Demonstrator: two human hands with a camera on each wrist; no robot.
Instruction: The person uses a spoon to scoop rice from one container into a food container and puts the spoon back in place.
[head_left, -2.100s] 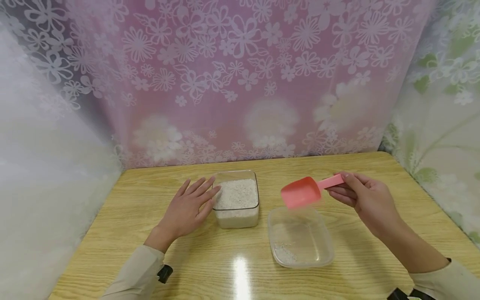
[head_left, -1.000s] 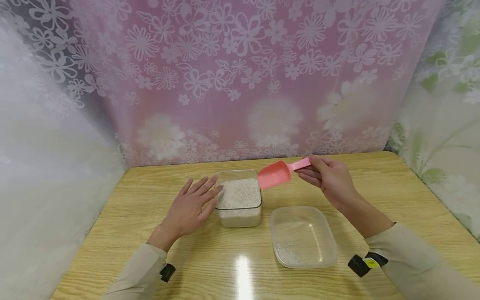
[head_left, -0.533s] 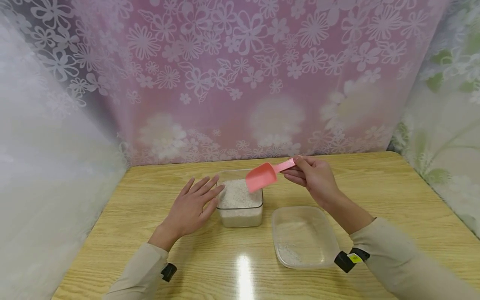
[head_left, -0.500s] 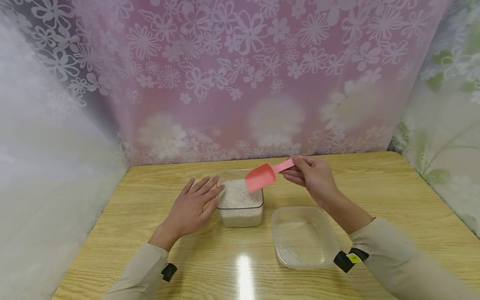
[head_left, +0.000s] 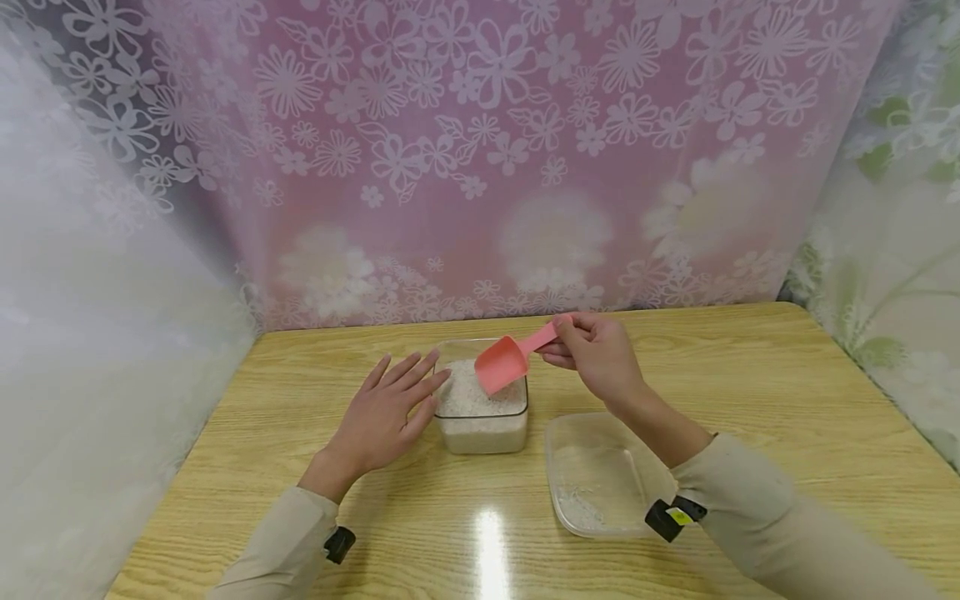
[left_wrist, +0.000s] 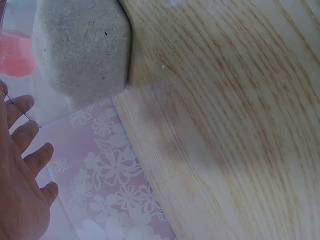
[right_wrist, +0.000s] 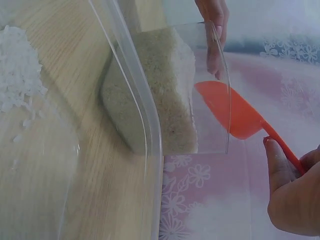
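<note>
My right hand (head_left: 602, 358) pinches the handle of a pink scoop (head_left: 501, 365) between thumb and fingers. Its bowl is tilted down over a clear square container (head_left: 483, 433) filled well up with white rice (head_left: 463, 392). In the right wrist view the scoop (right_wrist: 225, 107) reaches past the rim, its tip close to the rice surface. My left hand (head_left: 378, 417) lies with fingers spread and straight against the left rim of that container. The left wrist view shows these fingers (left_wrist: 37, 160) beside the clear wall.
A shallow clear plastic container (head_left: 592, 467) stands to the front right, with a little rice (right_wrist: 20, 67) in one corner. My right forearm passes over its edge. Flowered curtains (head_left: 525, 167) hang behind and beside the wooden table (head_left: 300, 367).
My right hand has carried the pink scoop left from above the shallow container to over the rice, tipping its bowl lower. My left hand has stayed at the rim.
</note>
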